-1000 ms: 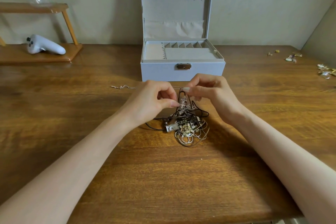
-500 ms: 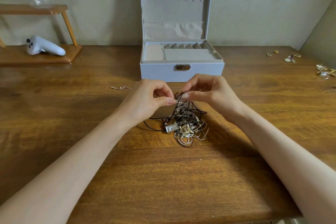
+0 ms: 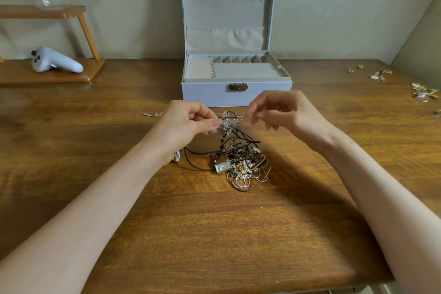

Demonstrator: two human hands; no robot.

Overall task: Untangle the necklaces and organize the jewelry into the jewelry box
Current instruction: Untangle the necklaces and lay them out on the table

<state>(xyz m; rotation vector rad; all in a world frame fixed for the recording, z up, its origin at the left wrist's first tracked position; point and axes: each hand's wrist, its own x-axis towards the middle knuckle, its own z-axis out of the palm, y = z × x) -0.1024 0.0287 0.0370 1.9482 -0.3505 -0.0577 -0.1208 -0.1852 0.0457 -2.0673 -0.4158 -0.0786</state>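
Left hand (image 3: 188, 124): thumb and forefinger fingers (image 3: 216, 123) closed in a pinch on a bunched silver chain (image 3: 229, 123), the other fingers curled under. Right hand (image 3: 284, 112): fingertips (image 3: 254, 117) pinch a thin strand of the same silver chain, drawn taut between the two hands; the remaining fingers are loosely bent and slightly blurred. The chain is held up off the bench (image 3: 214, 222), just in front of the jewelry box (image 3: 205, 93). Black cords hang from it down into the tangle of necklaces (image 3: 241, 162), a heap of black cord, silver loops, gold beads and a small silver rectangular pendant lying on the bench nearer the person than the box. A small silver pendant (image 3: 176, 157) shows at the left wrist. The box stands open with its lid upright; a row of hooks runs across the lid lining above a gathered fabric pocket. The top tray has a square section at the left, a row of small compartments along the back and a flat pad in front, with grey lining showing throughout. A short loose chain (image 3: 152, 114) lies left of the box's front. Small gold and silver pieces (image 3: 379, 74) are scattered well right of the box. Far left of the box, a white controller (image 3: 55, 59) rests on a wooden shelf (image 3: 71, 75).
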